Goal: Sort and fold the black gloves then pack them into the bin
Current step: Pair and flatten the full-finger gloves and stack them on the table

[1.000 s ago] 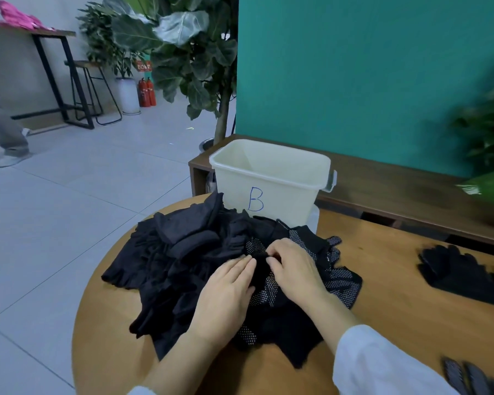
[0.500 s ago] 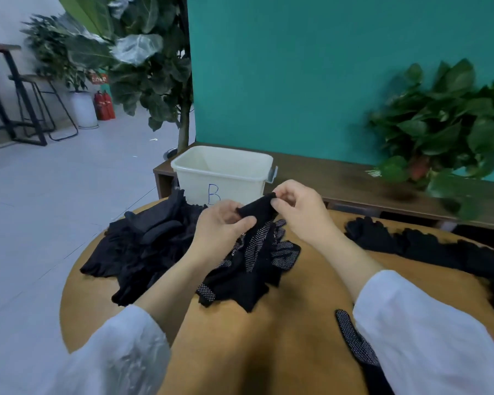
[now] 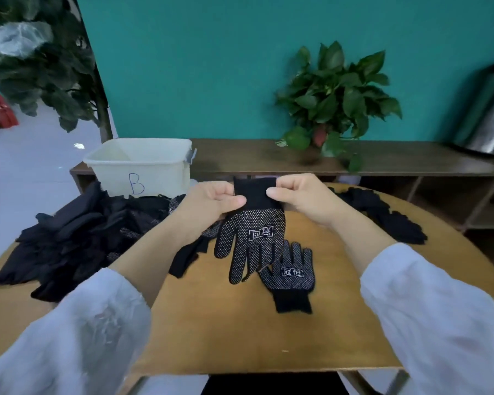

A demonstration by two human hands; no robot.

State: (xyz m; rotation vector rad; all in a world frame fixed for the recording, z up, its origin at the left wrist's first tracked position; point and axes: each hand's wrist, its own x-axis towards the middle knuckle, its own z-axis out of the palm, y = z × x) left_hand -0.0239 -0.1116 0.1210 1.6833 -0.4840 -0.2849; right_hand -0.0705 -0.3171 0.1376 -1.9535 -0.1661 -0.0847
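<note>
A black glove with white grip dots (image 3: 251, 232) hangs by its cuff above the round wooden table (image 3: 240, 332), fingers pointing down. My left hand (image 3: 211, 202) pinches the cuff's left side and my right hand (image 3: 303, 198) pinches its right side. A second dotted glove (image 3: 293, 276) lies flat on the table just below, fingers pointing away from me. A heap of black gloves (image 3: 77, 235) covers the table's left side. The white bin marked B (image 3: 143, 163) stands behind the heap and looks empty.
More black gloves (image 3: 388, 215) lie in a row at the table's right rear. Behind the table runs a low wooden shelf (image 3: 397, 163) with a potted plant (image 3: 334, 101) and a metal bin (image 3: 488, 115). A big leafy plant (image 3: 40, 67) stands at left.
Both hands lifted one dotted glove out of the heap and carried it right, now stretching it by the cuff over the table's middle. The view swung right, showing the second flat glove.
</note>
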